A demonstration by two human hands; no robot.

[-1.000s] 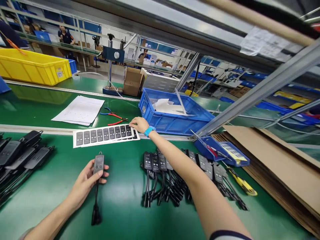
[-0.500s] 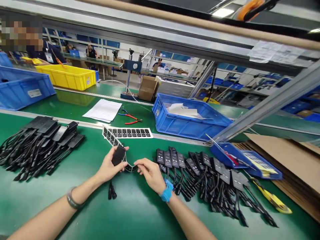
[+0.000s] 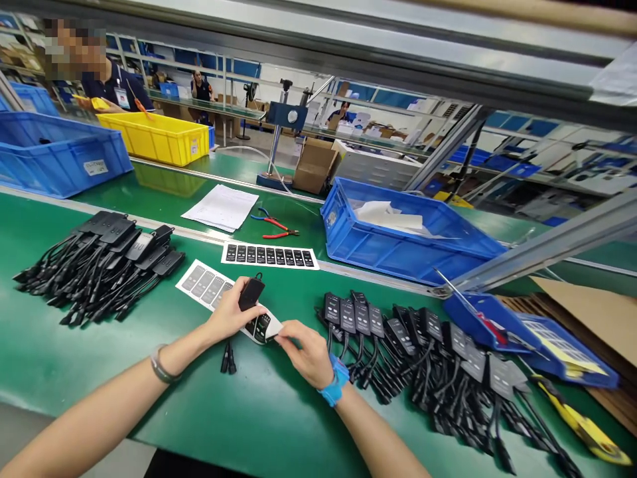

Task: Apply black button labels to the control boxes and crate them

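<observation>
My left hand (image 3: 229,312) is closed around a small black box (image 3: 251,293) with a loop on its top end; its short cables (image 3: 227,358) dangle below the hand. Against that hand lies a strip of stickers (image 3: 202,282), running out to both sides beneath the box. At the strip's right end, my right hand (image 3: 306,348) pinches the corner of a black sticker (image 3: 273,328), which is partly lifted and shows its pale underside. Another sticker strip (image 3: 269,255) lies flat behind the hands. Labelled boxes with cables (image 3: 361,317) lie in rows at right.
Cabled boxes (image 3: 117,236) are heaped at left. Papers (image 3: 221,207), pliers (image 3: 276,226) and a blue bin (image 3: 398,242) stand behind. On the right are a small blue tray (image 3: 562,362), a yellow-handled tool (image 3: 587,425) and cardboard. A co-worker (image 3: 117,86) is beyond a yellow bin (image 3: 154,139).
The strip, bent up on the left before, now lies flatter, and a sticker at its right end has come partly up in my right fingers. The view has shifted slightly.
</observation>
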